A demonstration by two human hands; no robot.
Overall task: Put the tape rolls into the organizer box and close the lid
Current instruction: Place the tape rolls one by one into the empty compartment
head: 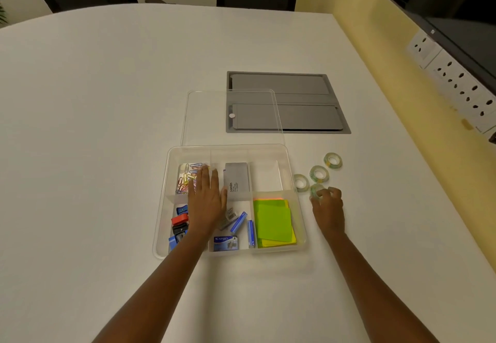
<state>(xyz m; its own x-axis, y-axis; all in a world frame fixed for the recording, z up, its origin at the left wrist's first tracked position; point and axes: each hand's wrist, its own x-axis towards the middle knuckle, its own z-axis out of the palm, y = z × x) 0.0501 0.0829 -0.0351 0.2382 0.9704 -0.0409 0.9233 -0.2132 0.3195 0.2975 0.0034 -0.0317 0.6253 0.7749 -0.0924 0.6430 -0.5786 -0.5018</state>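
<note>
A clear plastic organizer box (161, 208) lies open on the white table, holding paper clips, sharpeners, staple boxes, a grey card and green sticky notes. Its clear lid (204, 117) lies flat just behind it. My left hand (208, 200) rests flat, fingers spread, over the box's left compartments. Right of the box lie clear tape rolls: one far right (333, 160), one in the middle (319, 174), one beside the box wall (301, 183). My right hand (328, 209) has its fingertips closed around a fourth tape roll (316, 191) on the table.
A grey cable hatch (308, 93) is set into the table behind the lid, which partly overlaps it. The table's right edge runs along a yellow wall with white power sockets (461, 84). The box's back-right compartment (267, 179) holds nothing.
</note>
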